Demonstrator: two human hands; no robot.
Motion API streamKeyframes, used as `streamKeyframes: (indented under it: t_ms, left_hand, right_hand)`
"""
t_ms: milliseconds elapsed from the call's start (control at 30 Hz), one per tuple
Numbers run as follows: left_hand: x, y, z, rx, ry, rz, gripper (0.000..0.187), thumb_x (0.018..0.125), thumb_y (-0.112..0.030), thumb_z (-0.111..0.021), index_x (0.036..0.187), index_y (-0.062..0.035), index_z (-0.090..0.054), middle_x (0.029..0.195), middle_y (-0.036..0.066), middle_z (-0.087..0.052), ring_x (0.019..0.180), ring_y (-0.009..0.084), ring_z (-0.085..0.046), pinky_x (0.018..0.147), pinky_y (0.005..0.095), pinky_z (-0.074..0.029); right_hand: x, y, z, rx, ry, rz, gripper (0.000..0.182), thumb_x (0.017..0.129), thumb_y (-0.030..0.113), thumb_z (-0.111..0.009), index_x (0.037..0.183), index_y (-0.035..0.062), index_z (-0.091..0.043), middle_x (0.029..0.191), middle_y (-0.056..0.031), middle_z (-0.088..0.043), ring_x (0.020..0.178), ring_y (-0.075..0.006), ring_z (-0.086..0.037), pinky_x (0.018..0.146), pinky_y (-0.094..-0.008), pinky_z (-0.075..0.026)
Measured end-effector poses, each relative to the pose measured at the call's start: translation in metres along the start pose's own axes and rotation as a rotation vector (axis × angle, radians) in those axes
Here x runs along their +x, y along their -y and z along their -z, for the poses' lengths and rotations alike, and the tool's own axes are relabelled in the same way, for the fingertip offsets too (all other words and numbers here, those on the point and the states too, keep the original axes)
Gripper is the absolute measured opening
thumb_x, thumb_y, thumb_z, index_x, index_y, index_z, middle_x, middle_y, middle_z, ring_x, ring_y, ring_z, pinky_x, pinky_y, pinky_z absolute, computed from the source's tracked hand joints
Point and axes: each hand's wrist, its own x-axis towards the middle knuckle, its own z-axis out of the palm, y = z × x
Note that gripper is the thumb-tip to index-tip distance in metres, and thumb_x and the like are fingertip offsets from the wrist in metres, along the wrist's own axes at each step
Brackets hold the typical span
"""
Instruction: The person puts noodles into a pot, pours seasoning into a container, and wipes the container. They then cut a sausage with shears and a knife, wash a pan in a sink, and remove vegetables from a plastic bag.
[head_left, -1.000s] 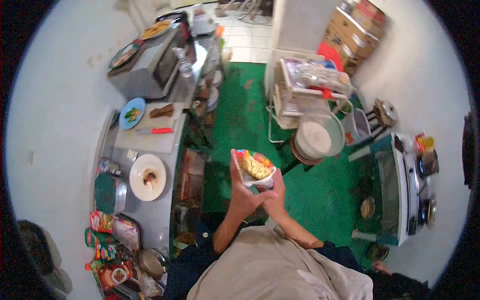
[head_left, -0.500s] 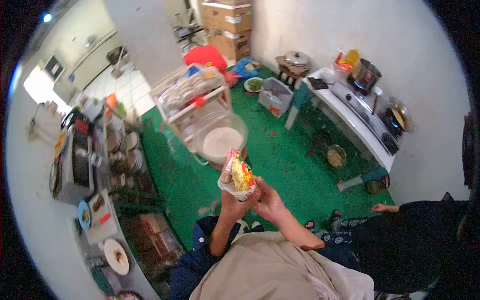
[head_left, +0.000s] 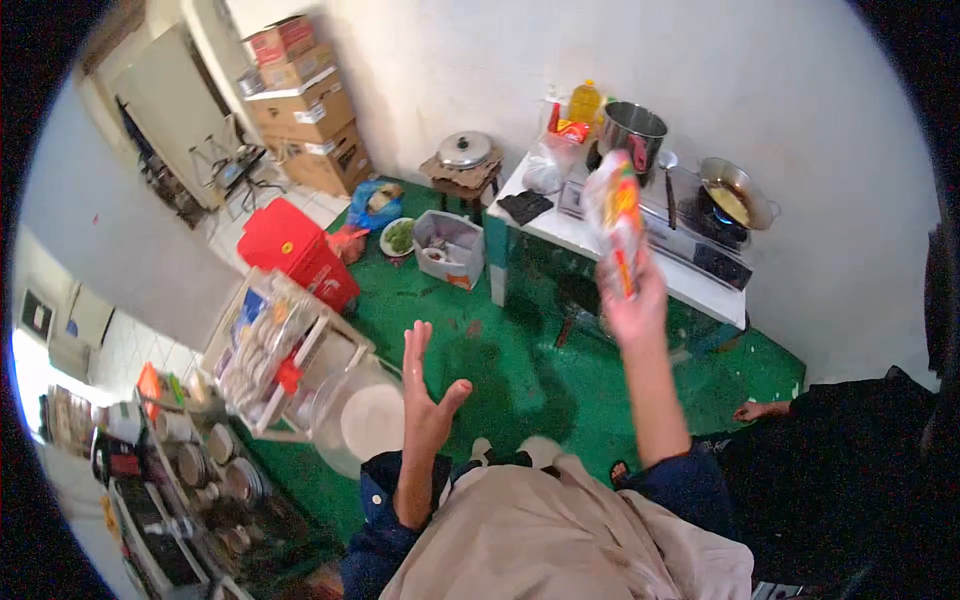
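the right hand has its fingers wrapped round the near end of a blurred, bright packet, held in the air before the table. the packet's long axis runs away from the hand, far end tilted slightly left, toward the pot. the left hand is bare, fingers straight, thumb spread wide.

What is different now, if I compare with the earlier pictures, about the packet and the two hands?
The packet was held in both hands. Now the left hand has let go and is open, and only the right hand holds it, stretched forward toward the pot. The view has turned to the right. The pot and the pan beside it stay in place.
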Motion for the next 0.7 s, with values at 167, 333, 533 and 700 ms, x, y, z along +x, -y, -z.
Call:
streamKeyframes:
  t_ms: [167,333,533,700]
  left_hand:
    - [0.088,0.020,-0.030,-0.044,0.056,0.033,0.088,0.077,-0.046,-0.069,0.143,-0.0069,-0.025,0.141,0.015,-0.038,0.137,0.0277,-0.023,0.109,0.0437,-0.019]
    - [0.170,0.053,-0.076,-0.025,-0.019,0.099,0.076,0.080,-0.031,-0.066,0.142,-0.0108,-0.028,0.139,0.012,-0.041,0.129,0.0248,-0.035,0.107,0.0435,-0.023]
    - [0.256,0.073,-0.154,-0.023,-0.233,0.217,0.069,0.084,-0.038,-0.062,0.141,-0.0118,-0.032,0.136,0.013,-0.043,0.127,0.0258,-0.037,0.106,0.0450,-0.025]
    - [0.311,0.064,-0.212,0.016,-0.303,0.277,0.067,0.085,-0.040,-0.061,0.140,-0.0119,-0.034,0.136,0.012,-0.043,0.126,0.0256,-0.039,0.105,0.0446,-0.027]
  right_hand:
    - [0.161,0.127,0.024,-0.169,-0.182,0.324,0.032,0.092,0.020,-0.051,0.117,0.0001,-0.052,0.111,-0.0137,-0.061,0.097,-0.0262,-0.062,0.079,-0.0367,-0.054]
    - [0.342,0.221,0.100,-0.455,-0.267,0.445,0.033,0.087,0.020,-0.060,0.113,-0.0001,-0.053,0.102,-0.0117,-0.062,0.087,-0.0235,-0.063,0.070,-0.0366,-0.055]
    - [0.562,0.280,0.217,-1.465,-0.459,0.553,0.042,0.080,0.020,-0.067,0.114,-0.0005,-0.052,0.095,-0.0109,-0.063,0.078,-0.0230,-0.064,0.062,-0.0341,-0.053]
    - [0.601,0.252,0.195,-2.143,-0.110,0.590,0.040,0.076,0.023,-0.069,0.108,0.0014,-0.059,0.096,-0.0167,-0.065,0.087,-0.0325,-0.063,0.078,-0.0385,-0.049]
